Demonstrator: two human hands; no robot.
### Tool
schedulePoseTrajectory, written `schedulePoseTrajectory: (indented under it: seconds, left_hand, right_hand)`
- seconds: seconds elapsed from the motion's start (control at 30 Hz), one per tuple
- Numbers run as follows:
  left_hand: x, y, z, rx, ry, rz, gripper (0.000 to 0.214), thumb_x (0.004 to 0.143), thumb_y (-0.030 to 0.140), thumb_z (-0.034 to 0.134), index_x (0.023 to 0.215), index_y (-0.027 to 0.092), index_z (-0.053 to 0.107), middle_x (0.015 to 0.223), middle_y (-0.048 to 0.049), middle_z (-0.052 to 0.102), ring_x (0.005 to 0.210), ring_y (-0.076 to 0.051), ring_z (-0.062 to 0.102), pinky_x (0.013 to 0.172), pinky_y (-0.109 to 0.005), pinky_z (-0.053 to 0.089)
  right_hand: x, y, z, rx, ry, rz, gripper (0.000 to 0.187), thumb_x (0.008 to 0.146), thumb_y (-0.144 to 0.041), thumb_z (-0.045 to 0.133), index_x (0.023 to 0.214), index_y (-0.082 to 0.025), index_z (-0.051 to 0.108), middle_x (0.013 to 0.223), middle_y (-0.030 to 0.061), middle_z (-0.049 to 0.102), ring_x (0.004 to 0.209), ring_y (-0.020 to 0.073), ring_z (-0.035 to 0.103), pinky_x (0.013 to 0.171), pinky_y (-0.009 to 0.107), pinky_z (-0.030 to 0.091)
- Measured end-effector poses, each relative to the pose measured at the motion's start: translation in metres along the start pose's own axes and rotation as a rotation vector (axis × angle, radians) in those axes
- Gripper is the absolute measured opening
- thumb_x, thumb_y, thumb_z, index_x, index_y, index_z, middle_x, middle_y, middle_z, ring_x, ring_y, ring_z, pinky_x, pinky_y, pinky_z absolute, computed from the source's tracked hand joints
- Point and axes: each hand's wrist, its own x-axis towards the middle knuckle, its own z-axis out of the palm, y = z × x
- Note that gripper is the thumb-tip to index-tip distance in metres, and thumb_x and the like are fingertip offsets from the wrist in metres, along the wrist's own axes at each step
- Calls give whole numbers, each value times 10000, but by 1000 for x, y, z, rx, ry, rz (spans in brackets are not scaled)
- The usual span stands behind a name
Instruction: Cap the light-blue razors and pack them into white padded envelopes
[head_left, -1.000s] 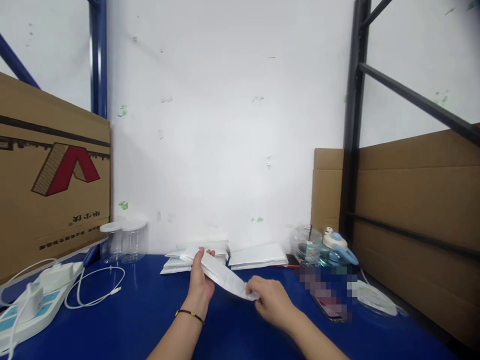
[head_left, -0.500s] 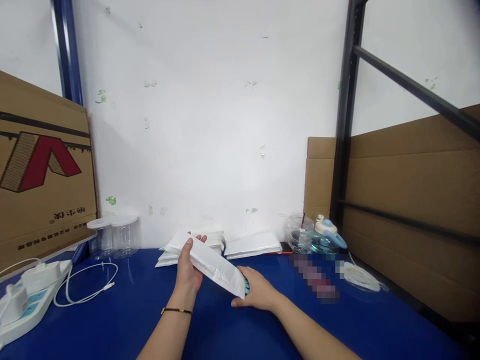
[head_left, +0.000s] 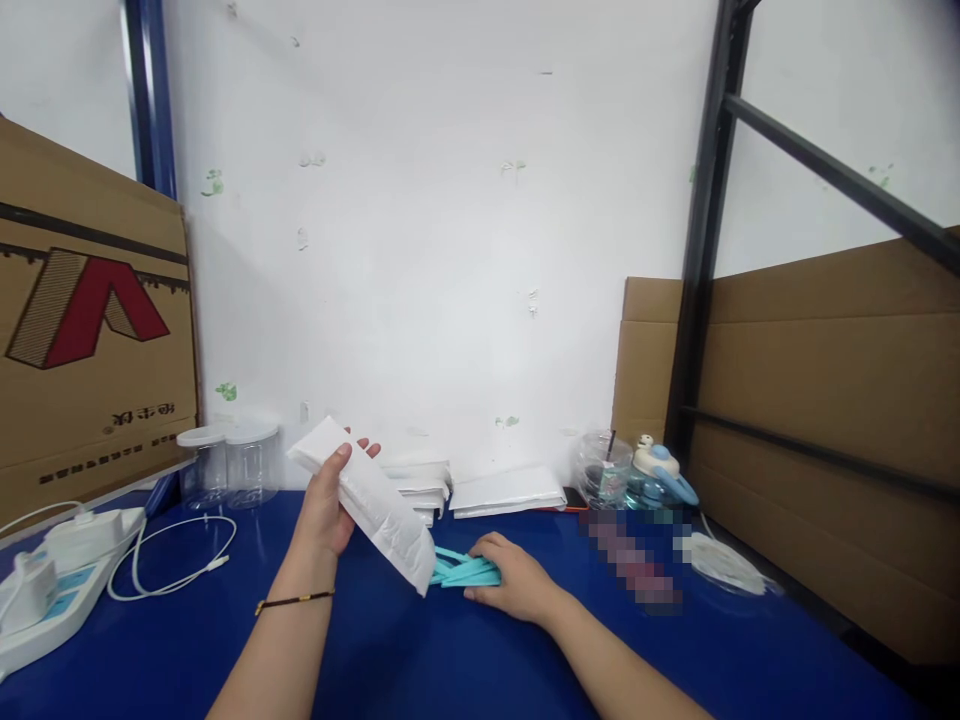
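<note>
A long white padded envelope (head_left: 379, 510) slants down to the right, gripped near its upper end by my left hand (head_left: 330, 495). Flat turquoise strips (head_left: 466, 568) stick out of its lower end, and their far ends sit between the fingers and thumb of my right hand (head_left: 514, 578). How far the strips reach inside the envelope is hidden. Behind the envelope lies a stack of white envelopes (head_left: 427, 487), partly covered by my left hand and the held one. Another white stack (head_left: 508, 490) lies to its right, near the wall.
The blue table (head_left: 390, 660) meets a white wall. A power strip (head_left: 75, 600) and white cable (head_left: 169, 585) lie left, near clear jars (head_left: 251, 465). At right are a plastic cup (head_left: 602, 470), a bottle (head_left: 656, 475), a dark phone-like object (head_left: 575, 498) and a bagged white coil (head_left: 724, 562).
My left hand has moved left with the envelope, away from my right hand. More of the turquoise strips now show between the envelope's end and my right hand.
</note>
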Motion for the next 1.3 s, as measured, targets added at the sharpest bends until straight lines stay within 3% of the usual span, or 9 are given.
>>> schedulePoseTrajectory:
  seconds: [0.23, 0.37, 0.5, 0.67, 0.77, 0.87, 1.0, 1.13, 1.3]
  left_hand:
    - [-4, 48, 15, 255, -237, 248, 612, 687, 404, 690, 1241, 269, 468, 1144, -51, 589, 1068, -265, 574, 811, -361, 512]
    - [-9, 61, 21, 655, -379, 339, 732, 691, 443, 675, 1324, 228, 378, 1174, -87, 577, 1077, -272, 563, 867, -382, 476]
    - [2, 40, -3, 1380, -531, 338, 832, 579, 441, 725, 1321, 234, 411, 1220, -90, 559, 1079, -289, 549, 935, -397, 415]
    - [24, -13, -61, 1959, -560, 66, 967, 412, 370, 794, 1303, 191, 465, 1229, -172, 551, 1135, -395, 486, 922, -526, 376]
    - [18, -36, -66, 1859, -526, 168, 1085, 400, 486, 795, 1345, 122, 405, 1337, -201, 450, 1248, -381, 377, 1019, -479, 309]
    - [-8, -54, -44, 1538, -568, 284, 777, 712, 593, 565, 1349, 182, 397, 1369, -116, 439, 1244, -282, 416, 1029, -383, 339]
    - [-42, -84, -18, 1492, -875, 211, 880, 667, 686, 569, 1384, 223, 356, 1442, -107, 341, 1312, -297, 317, 1071, -410, 283]
    - [-51, -110, -22, 1599, -999, 131, 885, 681, 711, 534, 1389, 209, 358, 1450, -131, 320, 1340, -325, 244, 1105, -473, 169]
    - [-51, -112, -16, 1442, -1051, 189, 538, 773, 502, 555, 1244, 244, 529, 1256, -91, 502, 1166, -257, 440, 1009, -362, 339]
  right_hand:
    - [0, -2, -2, 14, -28, -2, 557, 694, -560, 662, 1163, -273, 571, 1153, 36, 546, 991, 214, 557, 814, 262, 440]
    - [-2, -5, -3, 3, -52, -9, 541, 737, -568, 616, 1198, -292, 561, 1169, 39, 532, 1016, 223, 549, 838, 273, 441]
    - [-3, -8, -4, 1, -79, -5, 530, 766, -559, 585, 1232, -310, 548, 1217, 48, 507, 1065, 247, 531, 894, 298, 426]
    - [-1, -2, -7, 120, -31, -12, 537, 756, -554, 600, 1218, -281, 571, 1227, 61, 540, 1108, 258, 519, 930, 315, 411]
    - [2, 13, -15, 346, 216, 120, 519, 806, -577, 511, 1173, -223, 608, 1205, 77, 594, 1140, 255, 513, 993, 347, 364]
    - [2, 30, -22, 652, 450, 361, 572, 815, -625, 435, 1077, -167, 656, 1150, 96, 643, 1142, 265, 523, 1025, 381, 328]
    - [0, 36, -15, 985, 595, 528, 637, 767, -672, 442, 977, -121, 683, 1056, 137, 681, 1072, 274, 578, 1001, 380, 361]
    - [3, 20, 6, 1058, 537, 463, 624, 763, -665, 467, 963, -112, 677, 1066, 147, 671, 1060, 262, 587, 977, 353, 392]
    - [5, 7, 7, 970, 392, 398, 578, 856, -588, 367, 981, -100, 650, 1023, 154, 670, 1010, 235, 609, 913, 341, 439]
